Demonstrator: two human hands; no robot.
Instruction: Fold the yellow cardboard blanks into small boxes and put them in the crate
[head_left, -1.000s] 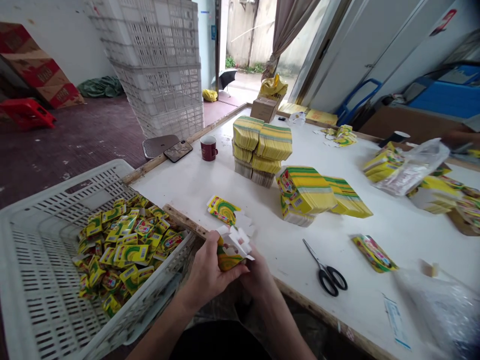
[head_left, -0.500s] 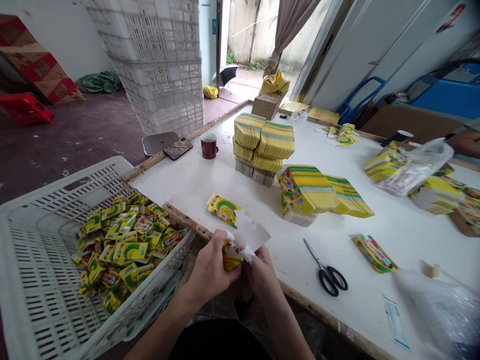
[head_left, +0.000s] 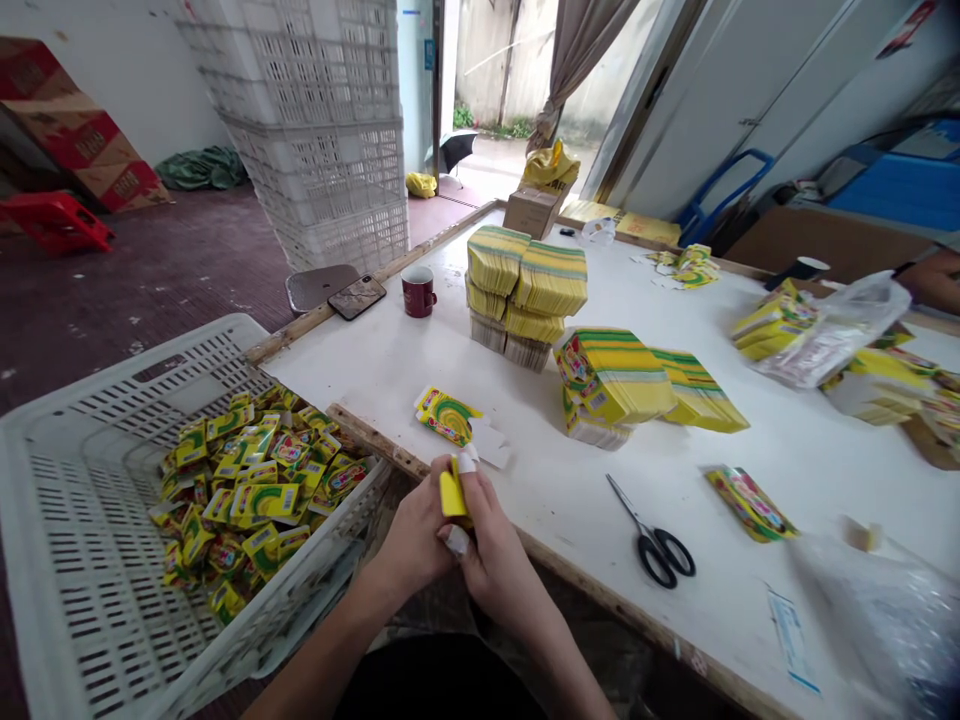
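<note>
At the table's front edge, both my hands are closed around a small yellow carton [head_left: 452, 494]. My left hand [head_left: 412, 532] grips it from the left, and my right hand [head_left: 491, 535] presses on it from the right. White coverings show on some of my fingertips. Much of the carton is hidden by my fingers. Just beyond my hands a flattened yellow-green carton [head_left: 448, 415] lies on the white table [head_left: 360, 370], with white flaps beside it. On my left, a white plastic crate [head_left: 75, 500] holds many small yellow cartons [head_left: 259, 500].
Stacks of flat cartons [head_left: 615, 375] stand mid-table. Black-handled scissors [head_left: 660, 550] lie to the right, near a packed carton [head_left: 750, 505] and a clear plastic bag [head_left: 885, 610]. A maroon mug [head_left: 418, 292] and a phone [head_left: 357, 297] sit by the left edge. A person's arm [head_left: 934, 280] shows at far right.
My right hand has come up and closed over the carton, which now shows a plain yellow side. The white flaps behind my hands show less. An arm has appeared at far right.
</note>
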